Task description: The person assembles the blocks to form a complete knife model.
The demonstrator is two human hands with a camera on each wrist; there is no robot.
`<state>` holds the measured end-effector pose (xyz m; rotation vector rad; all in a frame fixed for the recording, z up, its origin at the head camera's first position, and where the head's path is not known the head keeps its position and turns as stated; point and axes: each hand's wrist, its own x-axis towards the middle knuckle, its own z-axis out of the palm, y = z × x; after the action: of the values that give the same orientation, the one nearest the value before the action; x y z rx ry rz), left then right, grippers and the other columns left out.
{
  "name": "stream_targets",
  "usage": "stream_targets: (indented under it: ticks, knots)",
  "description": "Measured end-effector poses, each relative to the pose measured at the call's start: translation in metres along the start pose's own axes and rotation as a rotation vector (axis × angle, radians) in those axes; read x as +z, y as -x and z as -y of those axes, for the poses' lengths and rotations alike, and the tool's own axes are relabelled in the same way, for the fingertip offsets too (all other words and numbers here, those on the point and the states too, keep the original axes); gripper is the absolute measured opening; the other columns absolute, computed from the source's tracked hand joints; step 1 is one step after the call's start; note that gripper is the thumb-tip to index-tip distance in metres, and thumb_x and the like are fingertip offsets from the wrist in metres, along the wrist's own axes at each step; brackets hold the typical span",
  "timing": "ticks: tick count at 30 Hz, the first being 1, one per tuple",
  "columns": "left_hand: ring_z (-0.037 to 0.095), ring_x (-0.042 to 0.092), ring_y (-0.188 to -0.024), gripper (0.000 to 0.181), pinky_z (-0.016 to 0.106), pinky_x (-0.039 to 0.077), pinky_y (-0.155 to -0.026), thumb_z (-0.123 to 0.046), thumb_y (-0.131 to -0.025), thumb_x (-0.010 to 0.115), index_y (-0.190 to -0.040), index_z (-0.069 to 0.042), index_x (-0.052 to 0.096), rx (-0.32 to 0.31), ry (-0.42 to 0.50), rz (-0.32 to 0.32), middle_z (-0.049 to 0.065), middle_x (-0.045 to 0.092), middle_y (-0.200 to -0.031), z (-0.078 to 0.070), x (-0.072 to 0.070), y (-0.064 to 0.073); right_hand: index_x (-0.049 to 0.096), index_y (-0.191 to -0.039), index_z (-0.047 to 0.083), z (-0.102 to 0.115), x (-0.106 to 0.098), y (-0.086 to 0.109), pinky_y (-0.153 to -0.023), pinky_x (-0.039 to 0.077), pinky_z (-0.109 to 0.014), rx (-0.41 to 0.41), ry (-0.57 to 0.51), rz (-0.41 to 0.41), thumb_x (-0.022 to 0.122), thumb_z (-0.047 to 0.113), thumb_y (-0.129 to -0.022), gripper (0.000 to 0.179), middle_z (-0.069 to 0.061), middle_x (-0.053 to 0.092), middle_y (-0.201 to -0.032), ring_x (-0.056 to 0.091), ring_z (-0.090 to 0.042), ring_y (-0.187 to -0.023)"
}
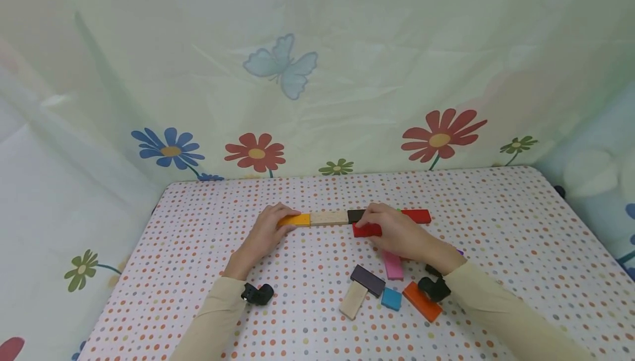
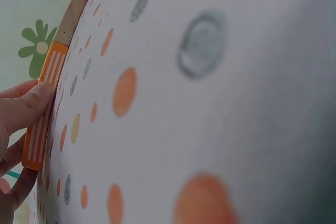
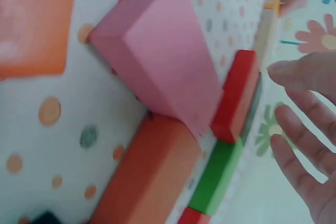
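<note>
In the head view my left hand [image 1: 270,229] pinches a yellow-orange block [image 1: 296,220] at the left end of a row; white stripes mark its side in the left wrist view. The block's right end meets a plain wooden block [image 1: 329,218], followed by a black block [image 1: 356,216]. Over the row's right part is my right hand [image 1: 397,231], partly covering the black block and a red block [image 1: 366,231] in front of it. In the right wrist view its fingers [image 3: 302,135] are spread apart, with nothing between them. A green block [image 3: 216,177] adjoins another red block [image 1: 416,216].
Nearer me lie a pink block [image 1: 393,267], a dark purple block [image 1: 367,280], a second wooden block [image 1: 354,300], a small blue block [image 1: 391,298] and an orange block [image 1: 422,301]. A flowered curtain [image 1: 337,118] stands behind the dotted tablecloth [image 1: 297,322].
</note>
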<state>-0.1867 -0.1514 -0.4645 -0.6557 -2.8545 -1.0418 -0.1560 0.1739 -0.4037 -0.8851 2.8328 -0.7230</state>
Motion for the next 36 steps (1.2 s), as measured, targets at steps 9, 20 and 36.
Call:
stream_targets:
  ticks: [9,20,36]
  knots:
    - [0.03,0.058,-0.113,0.033,0.048,0.047,-0.103,-0.01,-0.096,0.076,-0.129,-0.008,0.074,-0.02,-0.001,0.001,0.007,0.07,-0.124,0.0,-0.002,0.001,0.079,-0.112,0.016,-0.008,-0.018,0.027,-0.089,0.058,-0.039,-0.082,-0.064,0.228,0.08,-0.004,-0.088,0.031,0.002,0.062,-0.115,0.057,-0.022,-0.108]
    - [0.03,0.058,-0.115,0.033,0.048,0.047,-0.103,-0.011,-0.097,0.075,-0.13,-0.009,0.073,-0.029,-0.02,0.003,0.006,0.069,-0.124,0.002,-0.002,0.001,0.079,-0.105,0.018,-0.019,-0.007,0.048,-0.094,0.057,-0.039,-0.2,-0.038,0.235,0.076,-0.013,-0.085,0.037,0.01,0.063,-0.113,0.056,-0.015,-0.108]
    - [0.029,0.057,-0.115,0.033,0.048,0.046,-0.105,-0.012,-0.097,0.075,-0.13,-0.01,0.073,-0.043,-0.012,0.016,0.006,0.069,-0.124,-0.001,0.001,0.0,0.079,-0.107,0.019,-0.02,0.002,0.043,-0.093,0.058,-0.038,-0.165,-0.017,0.197,0.079,-0.002,-0.09,0.026,0.008,0.062,-0.11,0.057,-0.014,-0.105]
